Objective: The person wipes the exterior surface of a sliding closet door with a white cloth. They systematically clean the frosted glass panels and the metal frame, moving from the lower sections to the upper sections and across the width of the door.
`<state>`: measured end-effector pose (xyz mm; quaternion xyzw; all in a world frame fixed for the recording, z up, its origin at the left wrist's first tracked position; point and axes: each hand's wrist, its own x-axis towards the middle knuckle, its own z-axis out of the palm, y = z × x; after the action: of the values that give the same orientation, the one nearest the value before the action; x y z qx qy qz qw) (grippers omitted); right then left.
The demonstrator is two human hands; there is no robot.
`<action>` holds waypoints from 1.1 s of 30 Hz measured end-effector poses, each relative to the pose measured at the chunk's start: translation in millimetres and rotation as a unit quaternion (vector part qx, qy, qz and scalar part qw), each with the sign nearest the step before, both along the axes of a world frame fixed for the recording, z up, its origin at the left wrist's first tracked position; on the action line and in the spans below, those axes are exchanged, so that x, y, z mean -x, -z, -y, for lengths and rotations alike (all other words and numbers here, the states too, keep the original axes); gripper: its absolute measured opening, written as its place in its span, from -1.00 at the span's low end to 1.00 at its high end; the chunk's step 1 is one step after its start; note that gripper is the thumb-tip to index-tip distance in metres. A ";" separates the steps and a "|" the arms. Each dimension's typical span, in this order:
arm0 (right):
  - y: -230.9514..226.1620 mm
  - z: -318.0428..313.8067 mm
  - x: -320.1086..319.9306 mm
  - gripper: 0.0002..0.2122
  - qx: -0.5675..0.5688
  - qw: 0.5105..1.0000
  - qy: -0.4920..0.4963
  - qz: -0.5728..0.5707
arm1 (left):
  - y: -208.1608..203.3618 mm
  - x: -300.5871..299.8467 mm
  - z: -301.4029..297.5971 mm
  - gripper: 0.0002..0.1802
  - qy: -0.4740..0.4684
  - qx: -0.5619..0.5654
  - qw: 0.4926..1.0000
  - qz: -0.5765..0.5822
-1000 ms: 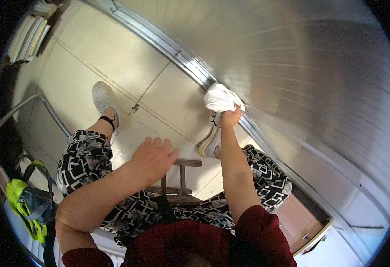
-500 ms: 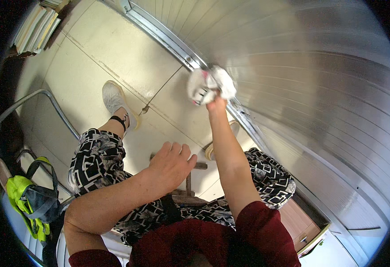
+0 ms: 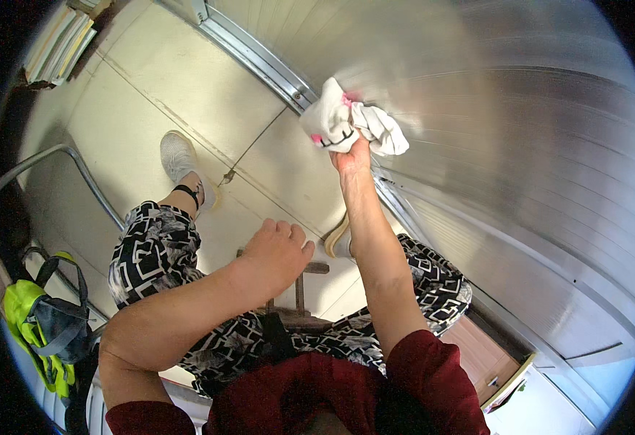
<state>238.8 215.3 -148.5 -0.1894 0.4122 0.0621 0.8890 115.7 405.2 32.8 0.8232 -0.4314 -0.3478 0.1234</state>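
My right hand (image 3: 352, 155) is stretched forward and closed around a bunched white cloth (image 3: 330, 122) with pink patches and black marks. One end of the cloth hangs out to the right of the fingers. It lies against, or just in front of, a ribbed silvery panel (image 3: 491, 138), near the metal rail (image 3: 259, 58) along its lower edge; I cannot tell how firmly it touches. My left hand (image 3: 277, 254) hovers over my lap with nothing visible in it, its fingers loosely bent and a little apart.
Below my left hand is a wooden stool-like frame (image 3: 300, 290). A curved metal tube (image 3: 89, 170) and a yellow-green and grey bag (image 3: 56, 326) are at the left. Stacked books (image 3: 60, 47) stand far left on the tiled floor (image 3: 158, 58). A wooden drawer (image 3: 477, 355) sits at lower right.
The cloth in my right hand has shifted slightly up along the panel, and its loose end now spreads to the right. My left hand has risen slightly.
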 end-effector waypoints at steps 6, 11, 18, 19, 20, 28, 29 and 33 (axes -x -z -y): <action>-19.3 97.0 82.7 -0.64 0.103 0.990 0.088 -0.038 | -10.2 -7.2 -6.4 -0.65 -0.052 0.052 0.996 0.045; 32.7 97.5 67.5 -0.70 0.177 0.978 0.094 -0.061 | -12.3 0.2 -5.0 -0.63 0.007 0.009 1.000 0.027; -15.8 17.4 4.7 -0.73 0.024 0.999 0.018 -0.016 | -6.7 -1.4 -4.1 -0.63 -0.016 0.021 0.998 0.054; -26.3 23.1 10.6 -0.72 0.047 0.998 0.030 -0.001 | -7.9 -3.8 -4.0 -0.63 -0.030 0.039 0.997 0.058; -36.8 30.2 22.9 -0.70 0.067 0.997 0.039 0.014 | -8.5 -5.7 -4.1 -0.63 -0.048 0.055 0.995 0.061; -127.9 101.6 82.7 -0.67 0.118 0.984 0.135 0.008 | -9.2 -3.3 0.5 -0.64 -0.017 0.045 0.998 0.051; -122.3 105.2 77.0 -0.69 0.147 0.980 0.135 -0.001 | -7.1 -1.4 -0.3 -0.64 -0.020 0.041 0.998 0.045; -64.0 103.0 60.6 -0.73 0.144 0.984 0.094 -0.045 | -3.1 4.3 -5.2 -0.64 -0.012 0.020 0.999 0.038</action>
<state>178.1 112.3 -84.5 -0.2725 0.4725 -0.0728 0.8349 111.4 410.5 35.9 0.8383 -0.4330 -0.3060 0.1272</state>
